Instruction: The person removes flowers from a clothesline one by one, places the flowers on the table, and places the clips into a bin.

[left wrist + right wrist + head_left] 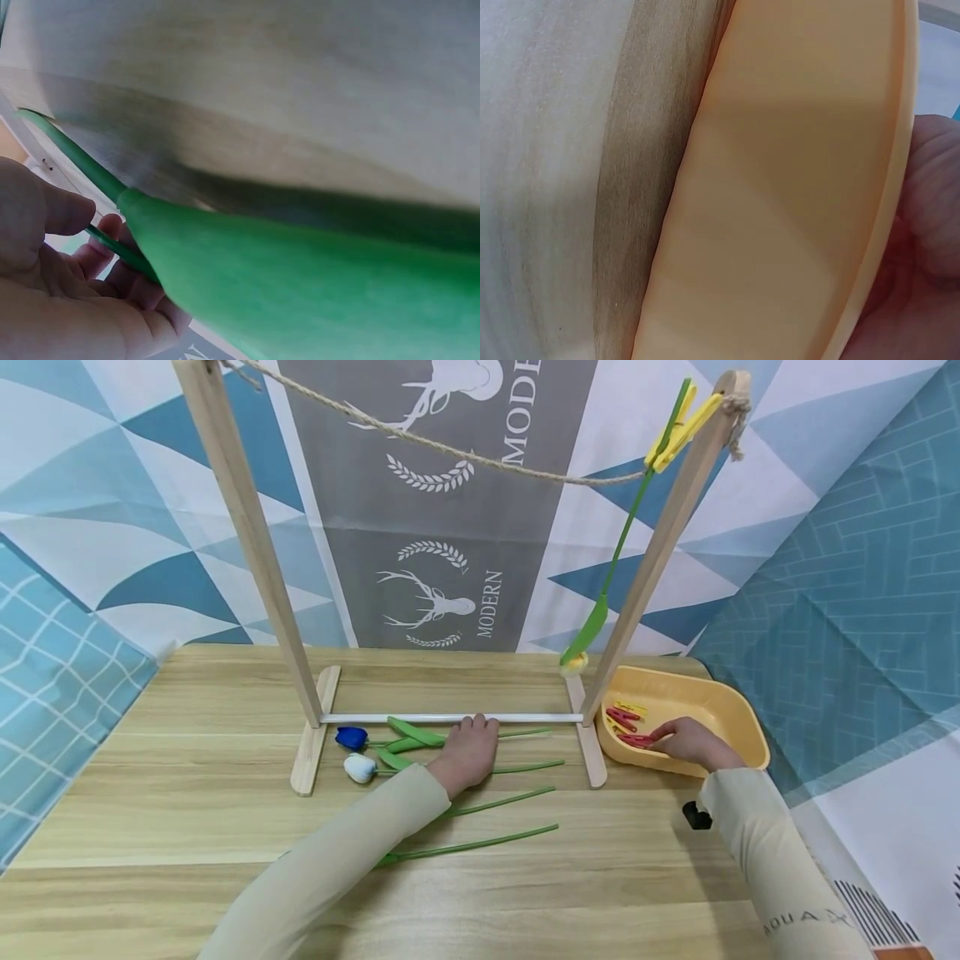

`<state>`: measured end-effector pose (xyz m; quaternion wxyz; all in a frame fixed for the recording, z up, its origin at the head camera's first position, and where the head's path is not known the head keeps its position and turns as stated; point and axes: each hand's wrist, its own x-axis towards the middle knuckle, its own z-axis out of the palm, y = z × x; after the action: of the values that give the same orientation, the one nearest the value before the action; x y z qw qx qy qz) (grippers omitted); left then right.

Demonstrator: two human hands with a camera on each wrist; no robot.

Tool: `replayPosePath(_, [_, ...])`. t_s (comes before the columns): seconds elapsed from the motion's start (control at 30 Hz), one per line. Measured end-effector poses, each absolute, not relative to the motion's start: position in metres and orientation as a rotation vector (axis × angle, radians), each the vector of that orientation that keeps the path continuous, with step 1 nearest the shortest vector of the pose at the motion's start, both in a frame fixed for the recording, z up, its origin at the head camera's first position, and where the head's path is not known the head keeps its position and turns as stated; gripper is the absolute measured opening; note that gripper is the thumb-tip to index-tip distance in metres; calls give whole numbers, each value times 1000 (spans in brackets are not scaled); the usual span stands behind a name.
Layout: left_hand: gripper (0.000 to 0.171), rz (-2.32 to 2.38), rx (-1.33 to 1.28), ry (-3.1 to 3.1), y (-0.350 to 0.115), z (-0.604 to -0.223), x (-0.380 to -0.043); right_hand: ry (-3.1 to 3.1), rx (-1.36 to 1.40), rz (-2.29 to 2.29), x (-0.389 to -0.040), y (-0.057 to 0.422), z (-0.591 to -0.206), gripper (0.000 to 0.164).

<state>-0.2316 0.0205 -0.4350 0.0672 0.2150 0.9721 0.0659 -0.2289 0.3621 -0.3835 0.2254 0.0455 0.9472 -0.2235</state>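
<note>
My left hand (467, 752) reaches over the artificial tulips; its thumb and fingers curl round a thin green stem (124, 253) in the left wrist view. That stem appears to belong to the blue tulip (352, 738), whose head lies left of the hand. Just nearer lies a white tulip (360, 768). My right hand (693, 743) dips into the yellow basin (720, 714), fingertips pinching at a red clothespin (636, 741). In the right wrist view the basin wall (780, 187) hides those fingers. Other red and yellow clothespins (624, 716) lie beside them.
A wooden frame stands behind, its posts (251, 539) joined by a white bar (375, 718) and a twine line (450, 447). At its right end a yellow clothespin (678, 435) holds a hanging yellow tulip (592, 622). Two more stems (487, 843) lie nearer; a black object (697, 816) is beside the right sleeve.
</note>
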Motion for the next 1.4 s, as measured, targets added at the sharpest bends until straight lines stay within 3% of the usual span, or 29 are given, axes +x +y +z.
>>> replayPosePath(0.83, [23,160,668,2991,20,-432,-225,2580,148,-602,-230,361,-381,36])
replayPosePath(1.17, [25,183,760,3017,13,-411,-220,2637,150,-664,-226,358,-372,53])
replayPosePath(1.4, [20,512,816,3047,5,-392,-226,2775,162,-798,-220,347,-354,58])
